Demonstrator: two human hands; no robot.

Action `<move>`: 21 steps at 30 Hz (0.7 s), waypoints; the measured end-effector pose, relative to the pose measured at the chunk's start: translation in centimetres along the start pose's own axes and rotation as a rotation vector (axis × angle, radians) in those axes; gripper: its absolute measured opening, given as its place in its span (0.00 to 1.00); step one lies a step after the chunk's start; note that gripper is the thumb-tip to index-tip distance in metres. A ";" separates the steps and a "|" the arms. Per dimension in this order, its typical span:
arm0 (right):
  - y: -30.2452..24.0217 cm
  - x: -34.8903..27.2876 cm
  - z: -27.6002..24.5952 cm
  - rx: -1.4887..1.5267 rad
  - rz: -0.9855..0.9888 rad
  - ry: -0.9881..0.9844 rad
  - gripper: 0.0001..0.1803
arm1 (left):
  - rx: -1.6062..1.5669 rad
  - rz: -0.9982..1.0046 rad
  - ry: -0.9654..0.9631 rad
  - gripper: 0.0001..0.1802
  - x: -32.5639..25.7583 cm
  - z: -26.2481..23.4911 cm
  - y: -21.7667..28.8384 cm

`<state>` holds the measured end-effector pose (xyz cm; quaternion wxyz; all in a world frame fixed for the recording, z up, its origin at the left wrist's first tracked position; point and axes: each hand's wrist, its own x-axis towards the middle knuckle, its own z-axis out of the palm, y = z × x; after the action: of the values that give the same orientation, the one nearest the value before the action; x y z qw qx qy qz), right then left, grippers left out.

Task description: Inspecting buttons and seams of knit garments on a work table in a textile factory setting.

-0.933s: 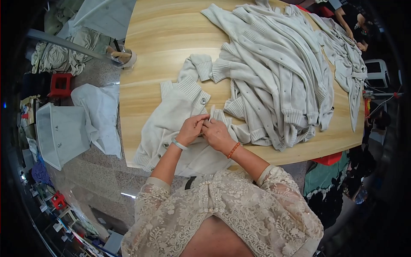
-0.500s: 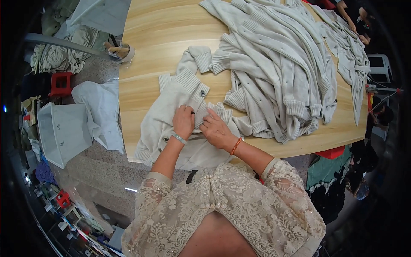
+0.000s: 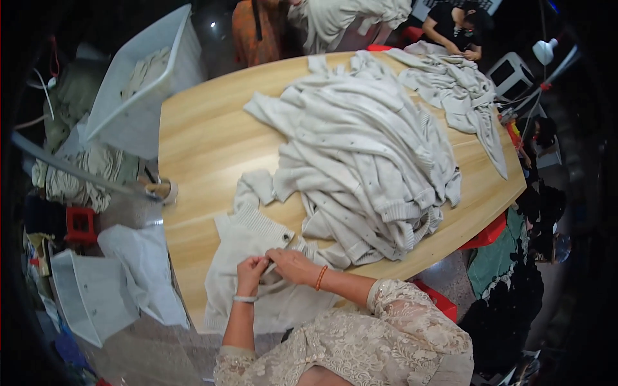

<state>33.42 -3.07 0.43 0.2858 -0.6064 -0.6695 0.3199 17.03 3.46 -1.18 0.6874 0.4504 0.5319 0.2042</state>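
Observation:
A pale grey knit cardigan (image 3: 233, 249) lies on the near left of the wooden table (image 3: 183, 145), its ribbed edge up and a dark button (image 3: 287, 237) near the corner of the ribbing. My left hand (image 3: 250, 275) pinches the cardigan's front edge just below that button. Close against it, my right hand (image 3: 293, 266) also has its fingers closed on the same edge. The fingertips of both hands almost meet, and whatever small part lies between them is hidden. To the right is a big heap of similar cardigans (image 3: 360, 154), with buttonholes along their front bands.
A holder with tools (image 3: 169, 191) stands at the table's left edge. Beyond that side are white bins (image 3: 174, 61), a white sack (image 3: 138, 270) and a red stool (image 3: 80, 225). At the far right a co-worker (image 3: 444, 32) handles more knitwear (image 3: 454, 96).
The view has tilted up, showing more of the far side. My hands have drawn together, fingertips now nearly touching at the cardigan's edge.

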 end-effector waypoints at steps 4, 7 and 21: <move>-0.4 -0.7 0.3 -0.029 -0.019 -0.042 0.19 | -0.023 0.031 -0.012 0.06 -0.3 -0.5 -0.3; 0.0 -1.0 0.5 -0.054 -0.002 -0.092 0.18 | -0.015 0.023 -0.059 0.07 -0.2 -0.7 -1.3; 2.7 -0.4 0.6 0.128 0.057 -0.277 0.16 | 0.384 0.268 -0.131 0.11 -2.1 -1.3 -1.9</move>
<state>34.73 -3.31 -2.05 0.2195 -0.5557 -0.6635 0.4504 14.73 1.43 -1.63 0.5891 0.6517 0.4504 0.1592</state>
